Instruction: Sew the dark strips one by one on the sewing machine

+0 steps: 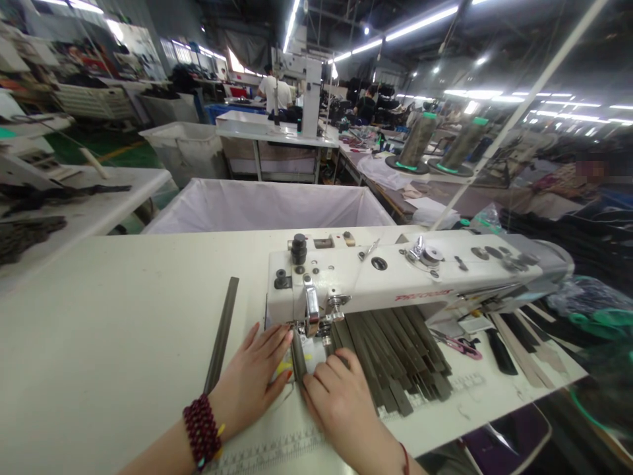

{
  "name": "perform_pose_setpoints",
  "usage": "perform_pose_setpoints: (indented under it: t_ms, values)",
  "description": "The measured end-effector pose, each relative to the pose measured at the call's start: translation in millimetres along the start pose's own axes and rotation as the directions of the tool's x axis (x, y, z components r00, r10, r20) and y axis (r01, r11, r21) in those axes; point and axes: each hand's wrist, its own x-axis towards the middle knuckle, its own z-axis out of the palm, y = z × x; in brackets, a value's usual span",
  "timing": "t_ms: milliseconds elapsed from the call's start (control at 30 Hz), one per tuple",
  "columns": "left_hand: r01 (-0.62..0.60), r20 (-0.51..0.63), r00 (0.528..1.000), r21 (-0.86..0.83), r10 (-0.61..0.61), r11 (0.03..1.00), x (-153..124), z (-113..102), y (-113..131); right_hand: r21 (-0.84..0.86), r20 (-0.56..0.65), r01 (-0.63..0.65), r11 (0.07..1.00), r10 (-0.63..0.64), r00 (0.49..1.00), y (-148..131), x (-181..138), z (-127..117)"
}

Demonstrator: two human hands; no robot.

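A broad cream tabletop (123,316) bears a long white metal sewing machine (376,274). The left hand (252,376) lies with fingers outstretched, ungrasping; the right hand (341,402), fingers curled, grips a narrow olive-grey strip (299,361) at the machine's left end.

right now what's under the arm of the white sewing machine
A pile of dark olive strips lies on the table, reaching back beneath the arm of the sewing machine. Their near ends show; the arm covers the far ends and whatever lies deeper.
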Motion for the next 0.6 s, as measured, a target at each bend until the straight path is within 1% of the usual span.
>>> perform_pose_setpoints:
  t_ms: [133, 433, 500, 600]
  values:
    - [0.003, 0.003, 1.000, 0.001, -0.003, 1.000, 1, 0, 1, -0.027, 0.050, 0.004, 1.000, -0.003, 0.999, 5, 10, 6]
    - [0.005, 0.001, 1.000, 0.000, -0.005, 1.000, 0, 3, -1, -0.138, 0.183, -0.028, 0.990, 0.054, 0.982, 5, 40, 10]
    - [0.008, 0.000, 1.000, 0.004, -0.008, 1.000, -1, 3, 0, -0.172, 0.177, -0.033, 0.985, 0.064, 0.982, 6, 44, 11]
    - [0.012, 0.004, 1.000, 0.004, -0.012, 1.000, 0, 2, 0, -0.177, 0.120, -0.048, 0.983, 0.070, 0.990, 6, 41, 12]
